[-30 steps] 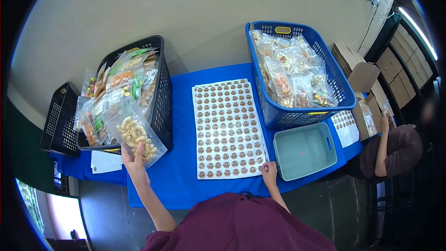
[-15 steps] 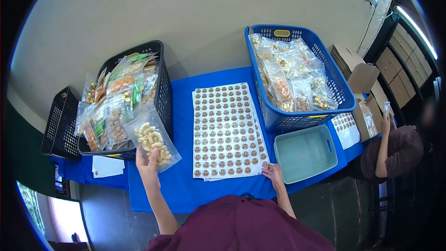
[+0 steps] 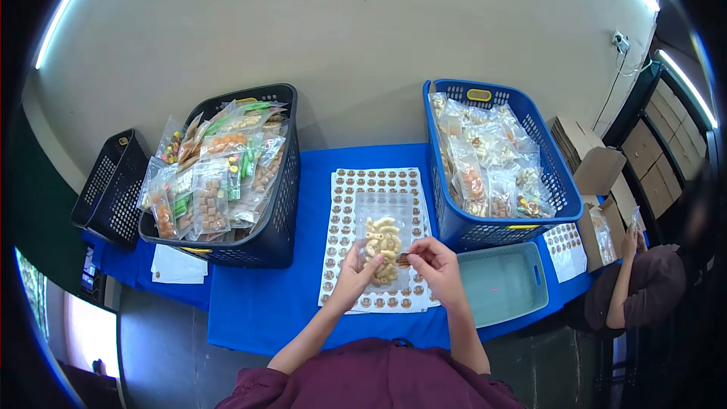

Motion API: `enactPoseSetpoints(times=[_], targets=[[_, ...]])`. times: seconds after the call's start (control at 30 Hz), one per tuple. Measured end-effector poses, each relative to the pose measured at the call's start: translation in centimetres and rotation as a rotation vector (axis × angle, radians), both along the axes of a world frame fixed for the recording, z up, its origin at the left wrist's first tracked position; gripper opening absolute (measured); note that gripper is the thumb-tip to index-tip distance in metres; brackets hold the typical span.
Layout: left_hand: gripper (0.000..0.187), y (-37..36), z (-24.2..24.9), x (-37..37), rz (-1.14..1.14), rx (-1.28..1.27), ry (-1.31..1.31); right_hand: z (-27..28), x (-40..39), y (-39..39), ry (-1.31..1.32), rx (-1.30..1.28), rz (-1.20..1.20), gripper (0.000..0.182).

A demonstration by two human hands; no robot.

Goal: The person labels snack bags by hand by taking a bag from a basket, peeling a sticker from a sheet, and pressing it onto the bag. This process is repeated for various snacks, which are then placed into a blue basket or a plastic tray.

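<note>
My left hand [image 3: 350,278] holds a clear snack bag [image 3: 384,236] of pale curled pieces above the sticker sheet [image 3: 376,182]. My right hand [image 3: 434,269] pinches a small brown round sticker [image 3: 403,260] at the bag's lower right side. The white sheet carries rows of brown round stickers and lies on the blue tablecloth [image 3: 257,307] in front of me. Both hands are close together over the sheet's near end.
A black basket [image 3: 274,238] full of snack bags stands at left, an empty black basket [image 3: 102,182] beyond it. A blue basket [image 3: 492,231] of bags is at right, a pale green tray [image 3: 503,284] before it. Another person [image 3: 644,254] sits at far right by cardboard boxes [image 3: 587,144].
My left hand carried the snack bag from beside the black basket to above the sticker sheet. My right hand left the sheet's corner with a sticker and met the bag.
</note>
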State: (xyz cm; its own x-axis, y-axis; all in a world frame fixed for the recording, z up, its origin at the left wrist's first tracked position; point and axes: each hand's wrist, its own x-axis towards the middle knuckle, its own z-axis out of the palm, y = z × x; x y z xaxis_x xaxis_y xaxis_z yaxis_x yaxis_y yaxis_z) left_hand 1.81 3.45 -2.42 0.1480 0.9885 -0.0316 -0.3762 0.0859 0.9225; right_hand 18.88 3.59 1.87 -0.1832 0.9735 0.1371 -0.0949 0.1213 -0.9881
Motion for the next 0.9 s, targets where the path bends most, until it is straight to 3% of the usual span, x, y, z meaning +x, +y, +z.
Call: enactPoseSetpoints(times=[0.07,0.2,0.8,0.9], targets=[[0.043,-0.2,-0.2,0.4,0.007,0.019,0.005,-0.3,-0.7,0.2,-0.142,0.116,-0.016,0.020],[0.043,-1.2,-0.2,0.8,0.020,0.040,-0.008,-0.2,-1.9,0.0,-0.151,0.076,-0.094,0.029],[0.042,-2.0,-0.7,0.8,0.074,0.039,-0.009,-0.5,-2.5,-0.5,-0.208,0.101,-0.158,0.039],[0.037,-2.0,-0.8,0.8,0.081,0.059,-0.015,0.6,-2.6,-0.9,-0.390,0.052,-0.215,0.046]])
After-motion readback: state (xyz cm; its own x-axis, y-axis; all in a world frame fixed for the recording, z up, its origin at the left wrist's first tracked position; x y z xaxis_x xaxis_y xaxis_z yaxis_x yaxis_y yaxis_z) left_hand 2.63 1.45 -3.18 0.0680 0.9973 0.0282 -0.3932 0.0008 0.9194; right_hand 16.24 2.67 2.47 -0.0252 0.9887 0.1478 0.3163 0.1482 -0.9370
